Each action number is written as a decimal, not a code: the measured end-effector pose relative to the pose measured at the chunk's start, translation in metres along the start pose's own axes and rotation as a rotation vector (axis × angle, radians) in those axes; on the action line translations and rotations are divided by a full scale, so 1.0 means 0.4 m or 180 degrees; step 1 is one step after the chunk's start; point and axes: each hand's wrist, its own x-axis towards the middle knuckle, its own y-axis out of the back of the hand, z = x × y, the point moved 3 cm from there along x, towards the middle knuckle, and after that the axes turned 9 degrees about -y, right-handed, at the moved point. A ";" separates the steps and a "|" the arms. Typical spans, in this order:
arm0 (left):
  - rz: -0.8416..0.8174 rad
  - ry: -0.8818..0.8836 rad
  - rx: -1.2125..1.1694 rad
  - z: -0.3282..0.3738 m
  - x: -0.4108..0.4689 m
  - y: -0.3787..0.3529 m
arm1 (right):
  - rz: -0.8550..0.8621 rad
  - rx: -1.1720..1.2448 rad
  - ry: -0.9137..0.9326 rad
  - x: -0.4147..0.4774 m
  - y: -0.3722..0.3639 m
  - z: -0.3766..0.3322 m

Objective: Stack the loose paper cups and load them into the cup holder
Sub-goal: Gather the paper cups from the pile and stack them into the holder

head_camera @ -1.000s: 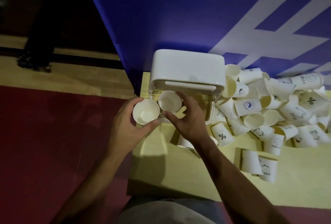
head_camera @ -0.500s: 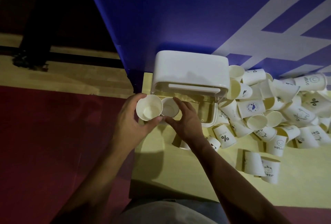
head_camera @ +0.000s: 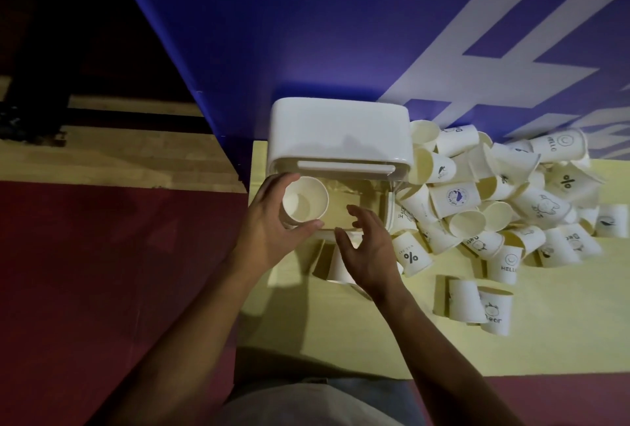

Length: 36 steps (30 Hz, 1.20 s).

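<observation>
Looking down past a blue panel (head_camera: 306,33) onto a yellow bench (head_camera: 341,340). Finding a white cup holder (head_camera: 341,129) set against the panel, with a heap of loose cups (head_camera: 453,197) spilling along its right side. Wrapping the left grip (head_camera: 269,231) narrowly round an upright paper cup (head_camera: 305,200) at the left end of the holder's clear front section. Hovering the right grip (head_camera: 368,248) wide and slack, clasping nothing, just right of that cup and apart from it.
</observation>
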 end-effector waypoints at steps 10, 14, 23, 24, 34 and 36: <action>-0.0048 0.0039 0.0131 -0.022 0.010 -0.045 | -0.0042 -0.0012 -0.0125 -0.010 0.021 0.043; -0.0023 0.0210 0.0299 -0.041 -0.004 -0.064 | -0.0094 0.0025 -0.0169 -0.012 0.024 0.052; 0.0064 0.0677 0.0084 -0.069 0.006 -0.087 | -0.0080 0.0116 -0.0195 -0.020 0.048 0.079; 0.0095 0.0724 0.0039 -0.070 0.004 -0.087 | -0.0080 0.0137 -0.0194 -0.021 0.051 0.084; 0.0175 0.0849 -0.0040 -0.059 -0.006 -0.102 | 0.0085 0.0227 -0.0111 -0.034 0.115 0.131; 0.0211 0.0850 -0.0023 -0.055 -0.015 -0.103 | 0.0154 0.0299 -0.0136 -0.034 0.146 0.153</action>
